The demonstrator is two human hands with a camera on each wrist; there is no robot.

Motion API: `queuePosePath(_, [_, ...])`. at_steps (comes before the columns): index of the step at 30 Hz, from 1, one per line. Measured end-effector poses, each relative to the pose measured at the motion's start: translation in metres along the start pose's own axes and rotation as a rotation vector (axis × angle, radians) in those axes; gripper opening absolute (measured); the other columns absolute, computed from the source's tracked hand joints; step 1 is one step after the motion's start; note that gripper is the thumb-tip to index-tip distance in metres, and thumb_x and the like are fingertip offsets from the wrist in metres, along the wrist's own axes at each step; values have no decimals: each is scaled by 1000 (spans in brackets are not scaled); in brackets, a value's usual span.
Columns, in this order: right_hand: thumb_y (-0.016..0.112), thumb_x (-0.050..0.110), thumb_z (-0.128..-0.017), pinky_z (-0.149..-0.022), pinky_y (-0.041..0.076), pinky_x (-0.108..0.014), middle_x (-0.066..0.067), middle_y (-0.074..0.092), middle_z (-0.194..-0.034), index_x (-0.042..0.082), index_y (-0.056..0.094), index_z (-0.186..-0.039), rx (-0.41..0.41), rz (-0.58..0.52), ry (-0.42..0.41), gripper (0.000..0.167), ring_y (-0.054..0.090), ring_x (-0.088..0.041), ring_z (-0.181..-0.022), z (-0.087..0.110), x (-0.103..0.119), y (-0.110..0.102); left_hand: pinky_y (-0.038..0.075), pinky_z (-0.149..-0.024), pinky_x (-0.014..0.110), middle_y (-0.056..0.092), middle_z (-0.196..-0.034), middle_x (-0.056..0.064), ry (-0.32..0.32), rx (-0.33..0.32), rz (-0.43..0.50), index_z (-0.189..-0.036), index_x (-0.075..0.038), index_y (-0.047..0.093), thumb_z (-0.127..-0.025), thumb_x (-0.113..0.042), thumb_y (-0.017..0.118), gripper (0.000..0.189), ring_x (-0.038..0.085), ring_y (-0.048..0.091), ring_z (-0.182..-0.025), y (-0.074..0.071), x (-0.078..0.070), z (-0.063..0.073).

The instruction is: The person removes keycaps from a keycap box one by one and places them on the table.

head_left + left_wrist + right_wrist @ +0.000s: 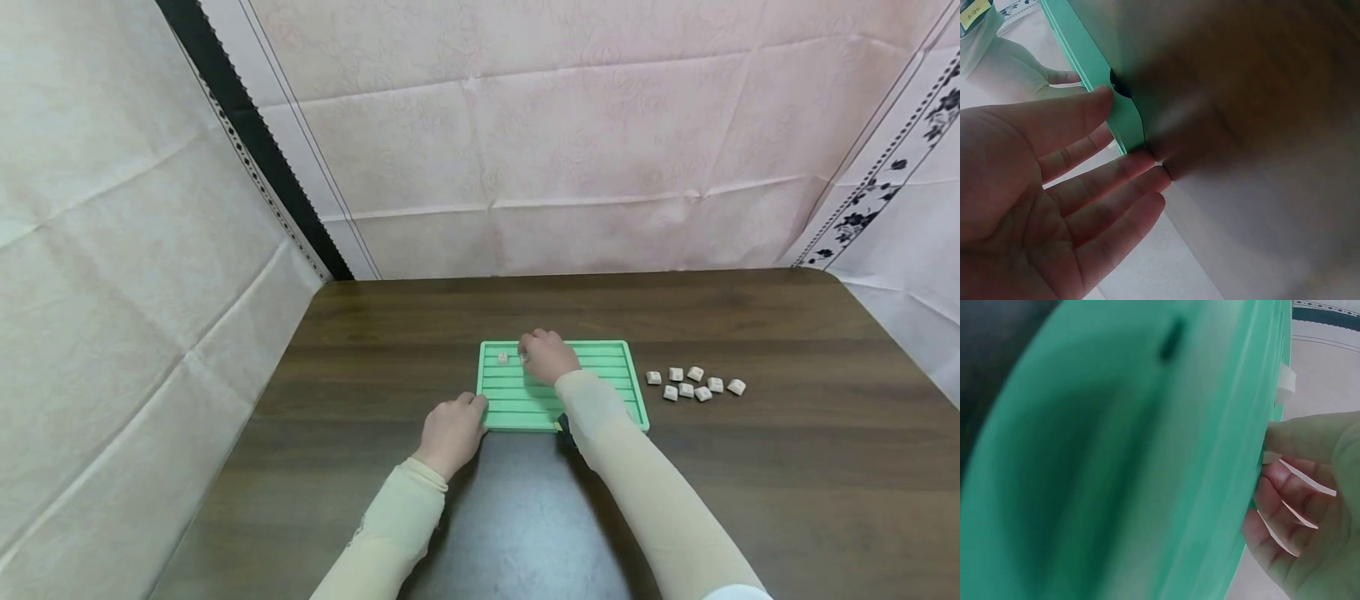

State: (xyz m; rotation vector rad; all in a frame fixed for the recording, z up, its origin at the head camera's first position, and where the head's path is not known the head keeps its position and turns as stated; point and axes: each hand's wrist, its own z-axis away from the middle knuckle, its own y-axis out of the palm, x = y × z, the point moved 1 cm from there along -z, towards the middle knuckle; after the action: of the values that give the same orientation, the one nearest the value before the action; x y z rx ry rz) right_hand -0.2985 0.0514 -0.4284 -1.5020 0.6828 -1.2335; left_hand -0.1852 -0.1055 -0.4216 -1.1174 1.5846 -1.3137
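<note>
A green ridged tray lies on the table. My left hand holds its near left corner, the thumb along the edge and the index finger on the far side, as the left wrist view shows; the other fingers stretch out nearly straight. Over the tray's upper part, my right hand pinches a small white cube between thumb and fingers, down at the ridged surface. Another white cube sits on the tray near its far left corner, left of the right hand.
Several loose white cubes lie on the dark wooden table to the right of the tray. Pale cloth hangs behind the table's far edge, and more cloth hangs at the left.
</note>
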Motion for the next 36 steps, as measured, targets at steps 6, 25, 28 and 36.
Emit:
queuePosePath(6, [51, 12, -90, -85, 48, -42, -8, 60, -108, 12, 63, -108, -32, 9, 1, 21, 53, -26, -102, 0, -3, 3, 48, -54, 27, 67, -91, 7, 8, -13, 7, -96, -10, 64, -80, -21, 71, 21, 17, 62, -67, 2, -1, 1])
queuePosePath(25, [47, 13, -91, -85, 46, -48, -11, 58, -111, 7, 60, -113, -64, -80, 26, 26, 52, -31, -108, 19, -28, -45, 47, -51, 27, 66, -86, 7, 23, -28, 4, -93, -9, 64, -79, -22, 71, 21, 17, 61, -63, 3, -2, 1])
queuePosePath(28, [47, 13, -91, -84, 47, -47, -10, 58, -110, 7, 60, -112, -84, -80, 36, 26, 52, -29, -106, 20, -33, -55, 47, -51, 27, 66, -86, 6, 23, -24, -3, -94, -9, 64, -80, -22, 71, 21, 17, 61, -63, 3, -1, 1])
queuePosePath(36, [49, 15, -92, -84, 47, -48, -13, 57, -111, 5, 60, -113, -107, -83, 70, 25, 54, -30, -103, 29, -52, -71, 48, -51, 28, 66, -86, 7, 17, -27, -2, -94, -9, 64, -80, -22, 71, 21, 18, 61, -64, 3, 1, 0])
